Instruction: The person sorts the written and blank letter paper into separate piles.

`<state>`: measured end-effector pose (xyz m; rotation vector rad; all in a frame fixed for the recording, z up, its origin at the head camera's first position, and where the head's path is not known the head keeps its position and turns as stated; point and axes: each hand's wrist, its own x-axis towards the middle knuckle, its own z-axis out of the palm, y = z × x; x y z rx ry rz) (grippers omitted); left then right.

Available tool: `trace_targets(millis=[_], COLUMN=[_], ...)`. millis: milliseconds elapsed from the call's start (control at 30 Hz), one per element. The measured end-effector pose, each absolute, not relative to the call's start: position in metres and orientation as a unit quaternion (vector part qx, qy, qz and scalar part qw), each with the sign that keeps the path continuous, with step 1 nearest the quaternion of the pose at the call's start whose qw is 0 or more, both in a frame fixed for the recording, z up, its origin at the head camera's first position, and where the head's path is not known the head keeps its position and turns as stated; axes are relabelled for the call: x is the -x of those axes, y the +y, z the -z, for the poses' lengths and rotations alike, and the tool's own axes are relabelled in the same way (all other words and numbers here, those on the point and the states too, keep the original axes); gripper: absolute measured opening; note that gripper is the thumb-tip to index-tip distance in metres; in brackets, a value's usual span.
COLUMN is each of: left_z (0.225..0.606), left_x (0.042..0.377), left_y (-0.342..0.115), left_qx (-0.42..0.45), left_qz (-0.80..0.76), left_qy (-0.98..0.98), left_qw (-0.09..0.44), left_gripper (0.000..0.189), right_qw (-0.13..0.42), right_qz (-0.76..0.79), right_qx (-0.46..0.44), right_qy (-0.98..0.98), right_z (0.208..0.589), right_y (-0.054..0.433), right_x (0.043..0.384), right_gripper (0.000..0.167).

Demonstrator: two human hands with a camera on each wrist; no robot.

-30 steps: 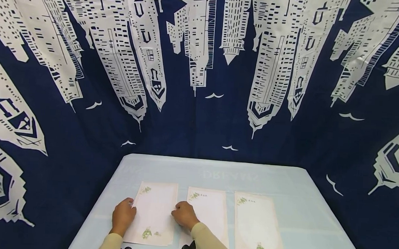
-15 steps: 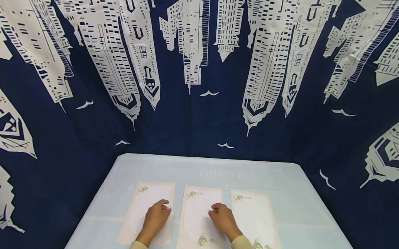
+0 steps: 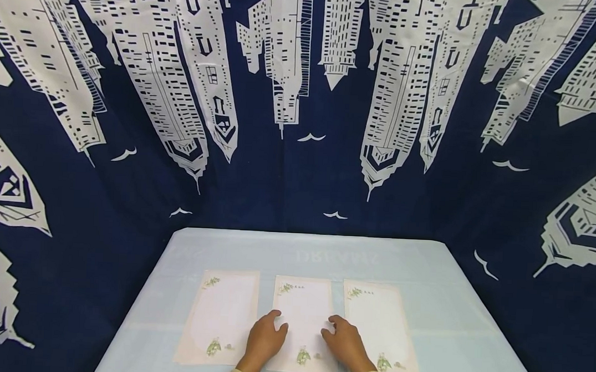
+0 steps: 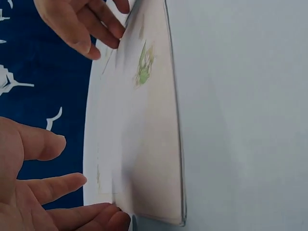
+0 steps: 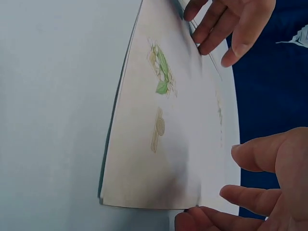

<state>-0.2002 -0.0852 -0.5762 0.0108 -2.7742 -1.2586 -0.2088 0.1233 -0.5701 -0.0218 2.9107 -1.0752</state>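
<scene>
Three piles of pale pink letter paper with green plant prints lie in a row. The middle pile (image 3: 302, 314) has a hand at each long side. My left hand (image 3: 265, 337) is at its left edge, with thumb and forefinger spread apart. On the opposite edge is my right hand (image 3: 345, 343), its fingers loosely bent. In the left wrist view the lower fingertips (image 4: 113, 214) touch the paper's edge. The right wrist view likewise has fingertips (image 5: 195, 216) against the edge of the middle pile. Neither hand curls round the paper.
The left pile (image 3: 227, 310) and the right pile (image 3: 379, 323) lie flat on the pale blue table cover (image 3: 452, 320). A dark blue curtain (image 3: 287, 196) with white buildings hangs behind the table's far edge.
Both hands have moved right, from the sides of the left pile to the sides of the middle pile. The view has shifted slightly.
</scene>
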Motion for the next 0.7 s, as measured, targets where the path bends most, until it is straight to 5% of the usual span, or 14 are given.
trace_targets(millis=[333, 467, 700], left_z=[0.574, 0.577, 0.579], left_x=[0.197, 0.203, 0.213], left_y=[-0.076, -0.080, -0.075], left_qx=[-0.034, -0.046, -0.078], left_qz=[0.388, 0.465, 0.564], left_qy=[-0.912, -0.870, -0.811], left_qw=[0.126, 0.160, 0.135], left_gripper=[0.027, 0.039, 0.046], right_qw=[-0.048, -0.083, -0.129], right_qz=[0.337, 0.404, 0.481], right_qx=[0.028, 0.012, -0.045], right_qy=[0.940, 0.911, 0.866], right_z=[0.572, 0.573, 0.574], right_y=[0.116, 0.117, 0.138], right_x=[0.204, 0.209, 0.212], right_gripper=[0.039, 0.037, 0.032])
